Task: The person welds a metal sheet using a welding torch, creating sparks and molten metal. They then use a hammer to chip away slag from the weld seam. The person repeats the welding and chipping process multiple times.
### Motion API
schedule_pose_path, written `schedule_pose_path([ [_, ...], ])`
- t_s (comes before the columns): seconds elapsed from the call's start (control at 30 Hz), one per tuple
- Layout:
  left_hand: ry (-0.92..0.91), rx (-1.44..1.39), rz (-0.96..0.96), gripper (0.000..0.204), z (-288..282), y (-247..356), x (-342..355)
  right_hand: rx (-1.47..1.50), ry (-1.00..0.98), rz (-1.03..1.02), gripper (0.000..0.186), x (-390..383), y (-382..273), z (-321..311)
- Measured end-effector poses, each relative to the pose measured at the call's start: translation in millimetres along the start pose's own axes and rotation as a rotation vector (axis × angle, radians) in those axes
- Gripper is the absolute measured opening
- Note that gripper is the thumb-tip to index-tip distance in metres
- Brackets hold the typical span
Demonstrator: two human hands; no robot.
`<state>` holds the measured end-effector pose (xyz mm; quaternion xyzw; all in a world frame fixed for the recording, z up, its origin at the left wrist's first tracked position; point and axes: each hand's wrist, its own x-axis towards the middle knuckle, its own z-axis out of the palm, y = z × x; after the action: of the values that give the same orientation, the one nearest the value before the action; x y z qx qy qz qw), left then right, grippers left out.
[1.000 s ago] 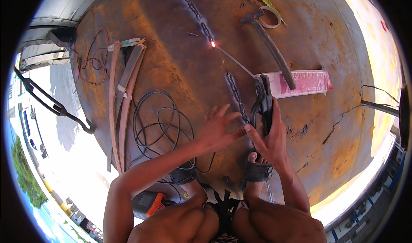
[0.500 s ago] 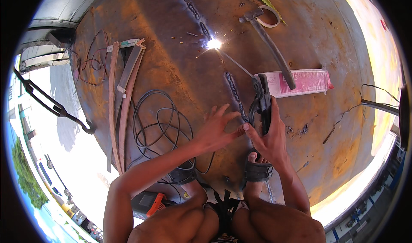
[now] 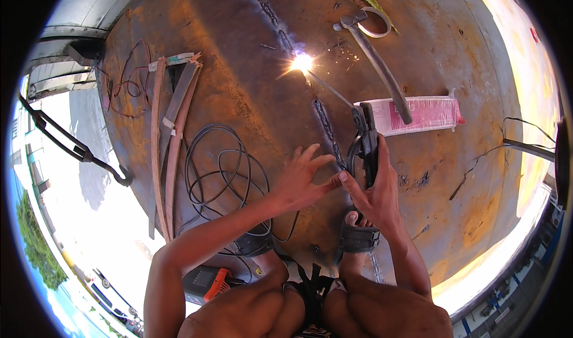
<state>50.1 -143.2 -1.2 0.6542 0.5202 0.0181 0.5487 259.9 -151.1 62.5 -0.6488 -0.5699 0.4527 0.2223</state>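
Observation:
My right hand (image 3: 377,189) is closed around a black welding electrode holder (image 3: 365,141). A thin welding rod (image 3: 332,90) runs from its jaws up and left to a bright arc (image 3: 302,62), where sparks scatter to the right. The arc burns on a seam in the rusty steel plate (image 3: 239,93). A finished-looking weld bead (image 3: 268,17) lies beyond it, and a shorter bead (image 3: 324,123) lies nearer to me. My left hand (image 3: 303,181) hovers over the plate with fingers spread, its thumb close to my right thumb. It holds nothing.
A hammer (image 3: 379,66) rests partly on a pink and white packet (image 3: 421,114), with a pale ring (image 3: 376,23) near its head. To the left lie wooden strips (image 3: 173,129) and a coiled black cable (image 3: 224,165). A black and orange tool (image 3: 209,283) is near my left leg.
The arc has shifted slightly to the right and toward me along the seam. Its sparks now fly mainly rightward. Both hands have stayed nearly still.

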Motion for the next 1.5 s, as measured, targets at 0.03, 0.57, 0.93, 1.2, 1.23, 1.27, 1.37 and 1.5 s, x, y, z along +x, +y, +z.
schedule_pose_path([
  [0.03, -0.011, -0.029, 0.001, 0.091, -1.5, 1.2, 0.8, 0.006, -0.001, 0.001, 0.099, 0.1, -0.1, -0.2],
  [0.57, -0.037, 0.031, -0.043, 0.066, -3.8, 6.6, -1.8, 0.003, 0.007, -0.027, 0.099, -0.5, 2.4, -0.2],
  [0.93, -0.033, 0.011, -0.042, 0.068, -3.6, 6.1, -1.8, 0.013, 0.003, -0.023, 0.097, -0.3, 0.1, -0.8],
  [1.2, -0.024, -0.012, -0.026, 0.07, -2.3, 3.0, -1.7, 0.014, 0.005, -0.023, 0.096, -0.5, -0.1, -1.1],
  [1.23, -0.031, -0.013, -0.019, 0.07, -3.8, 3.1, -1.2, 0.016, 0.005, -0.026, 0.096, -0.5, 0.3, -1.1],
  [1.27, -0.037, -0.014, -0.011, 0.071, -4.9, 3.6, -0.9, 0.019, 0.005, -0.026, 0.096, -0.6, 1.0, -1.0],
  [1.37, -0.038, -0.015, -0.038, 0.072, -4.3, 5.8, -1.8, 0.008, 0.008, -0.035, 0.096, -0.3, 1.9, -1.2],
  [1.5, -0.019, -0.027, -0.033, 0.089, -3.6, 2.9, -2.2, 0.013, 0.001, -0.024, 0.097, -0.2, -0.6, -0.8],
])
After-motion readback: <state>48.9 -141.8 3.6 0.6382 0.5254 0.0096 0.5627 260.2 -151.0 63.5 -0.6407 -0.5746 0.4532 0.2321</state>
